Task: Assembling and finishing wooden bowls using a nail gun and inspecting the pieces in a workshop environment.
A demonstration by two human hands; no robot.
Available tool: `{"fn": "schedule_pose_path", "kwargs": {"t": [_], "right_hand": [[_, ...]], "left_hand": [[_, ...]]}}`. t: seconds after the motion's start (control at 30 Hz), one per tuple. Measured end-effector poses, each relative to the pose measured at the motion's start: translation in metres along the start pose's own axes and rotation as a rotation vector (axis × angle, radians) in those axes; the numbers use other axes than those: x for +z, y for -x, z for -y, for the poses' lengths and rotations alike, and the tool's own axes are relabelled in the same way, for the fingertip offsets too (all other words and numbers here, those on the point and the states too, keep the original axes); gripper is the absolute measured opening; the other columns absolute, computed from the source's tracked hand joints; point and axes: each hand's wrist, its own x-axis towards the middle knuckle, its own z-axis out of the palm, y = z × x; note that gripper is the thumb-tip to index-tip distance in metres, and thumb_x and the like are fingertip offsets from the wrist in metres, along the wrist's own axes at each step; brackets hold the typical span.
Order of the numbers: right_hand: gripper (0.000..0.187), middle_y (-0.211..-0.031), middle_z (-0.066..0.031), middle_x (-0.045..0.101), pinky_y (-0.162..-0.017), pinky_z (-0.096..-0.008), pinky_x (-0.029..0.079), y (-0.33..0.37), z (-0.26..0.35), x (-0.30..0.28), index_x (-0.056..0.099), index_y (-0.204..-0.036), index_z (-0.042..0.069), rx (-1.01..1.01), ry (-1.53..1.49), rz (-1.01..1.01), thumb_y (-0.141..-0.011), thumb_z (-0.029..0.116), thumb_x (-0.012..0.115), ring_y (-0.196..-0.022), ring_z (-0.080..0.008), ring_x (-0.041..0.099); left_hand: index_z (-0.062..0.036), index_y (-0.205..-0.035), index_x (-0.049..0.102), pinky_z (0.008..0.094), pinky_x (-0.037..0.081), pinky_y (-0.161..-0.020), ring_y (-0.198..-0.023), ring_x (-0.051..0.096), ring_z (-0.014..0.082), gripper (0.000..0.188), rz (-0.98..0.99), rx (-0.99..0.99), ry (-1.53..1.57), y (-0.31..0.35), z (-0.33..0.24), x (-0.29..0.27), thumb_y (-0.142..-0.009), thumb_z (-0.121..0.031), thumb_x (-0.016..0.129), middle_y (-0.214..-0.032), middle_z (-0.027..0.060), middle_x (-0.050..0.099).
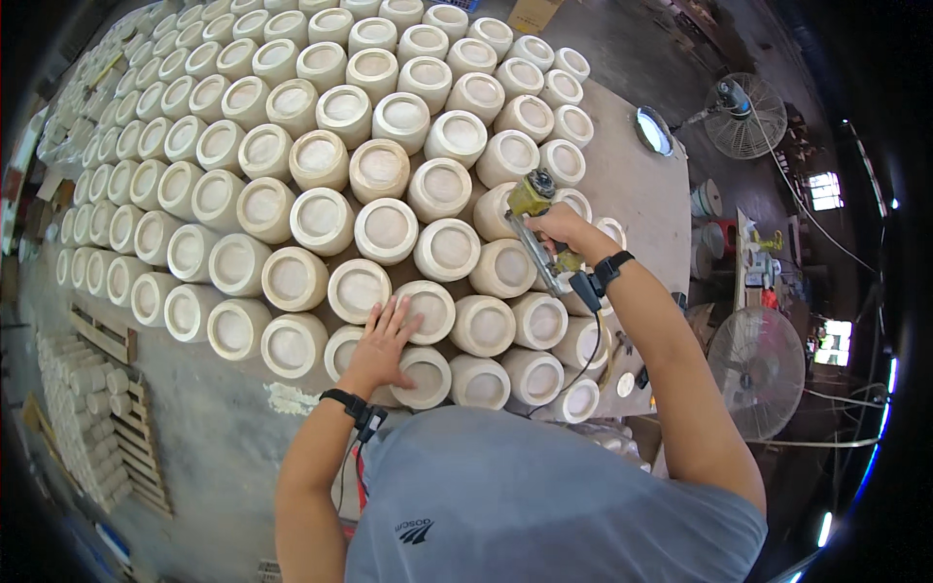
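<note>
Rows of pale, round, pot-like pieces (452,248) stand close together on a broad table, each showing a flat disc inside a raised ring. Fingers spread, my left hand (385,342) lies across the tops of a few near pieces, touching the one (431,311) under its fingertips and one (424,379) by its thumb. My right hand (564,229) is wrapped round a yellow-green handheld tool (532,196) with a dark round end and a long metal bar. That tool is held over pieces on the right side; exactly what kind it is, I cannot tell.
A dark-rimmed bowl (653,132) with something whitish inside sits at the table's far right. Two caged fans (746,117) stand beyond the right edge. More pieces are stacked (89,413) beside wooden pallets (146,457) on the left floor. A cardboard box (534,15) is at the back.
</note>
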Motion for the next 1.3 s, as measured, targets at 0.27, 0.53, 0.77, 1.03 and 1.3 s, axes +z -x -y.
{"fn": "schedule_pose_path", "kwargs": {"t": [0.27,0.53,0.77,1.03,1.3], "right_hand": [[0.040,-0.056,-0.0068,0.059,-0.042,-0.0344,0.045,0.049,-0.014,0.005,0.063,-0.066,-0.001,-0.022,0.054,-0.065,-0.089,0.030,0.075,-0.041,-0.0170,0.055],[0.034,-0.059,-0.0073,0.063,-0.040,-0.0334,0.045,0.073,-0.053,0.027,0.067,-0.082,-0.005,-0.056,0.019,-0.091,-0.089,0.027,0.072,-0.040,-0.0163,0.057],[0.032,-0.060,-0.0084,0.063,-0.040,-0.0340,0.044,0.063,-0.062,0.038,0.068,-0.085,-0.005,0.000,0.028,-0.097,-0.089,0.026,0.071,-0.041,-0.0156,0.056],[0.050,-0.052,-0.0118,0.062,-0.053,-0.0363,0.052,0.087,-0.065,0.066,0.066,-0.060,-0.001,-0.017,0.134,0.017,-0.085,0.041,0.073,-0.046,-0.0223,0.060],[0.042,-0.052,-0.0067,0.059,-0.039,-0.0317,0.043,0.089,-0.078,0.056,0.063,-0.063,0.002,-0.076,-0.200,0.000,-0.089,0.033,0.075,-0.039,-0.0160,0.055]], "left_hand": [[-0.0175,-0.158,0.034,0.0516,0.010,-0.127,-0.156,0.014,0.0363,0.131,0.006,-0.003,-0.018,0.001,0.003,0.000,-0.047,-0.052,0.093,-0.167,0.0182,0.018],[-0.0176,-0.158,0.033,0.0515,0.009,-0.127,-0.156,0.013,0.0367,0.131,0.006,0.005,-0.018,0.000,0.002,0.000,-0.046,-0.051,0.093,-0.168,0.0188,0.016],[-0.0169,-0.158,0.033,0.0532,0.009,-0.126,-0.156,0.012,0.0369,0.133,0.025,-0.010,-0.025,-0.002,0.001,0.002,-0.046,-0.054,0.094,-0.168,0.0186,0.015],[-0.0166,-0.158,0.034,0.0538,0.009,-0.126,-0.156,0.012,0.0374,0.135,0.009,0.002,-0.029,-0.002,0.002,0.003,-0.043,-0.055,0.094,-0.168,0.0193,0.016],[-0.0145,-0.156,0.037,0.0547,0.010,-0.125,-0.155,0.015,0.0389,0.133,-0.024,0.019,-0.007,0.000,0.003,0.004,-0.042,-0.052,0.095,-0.167,0.0213,0.018]]}}
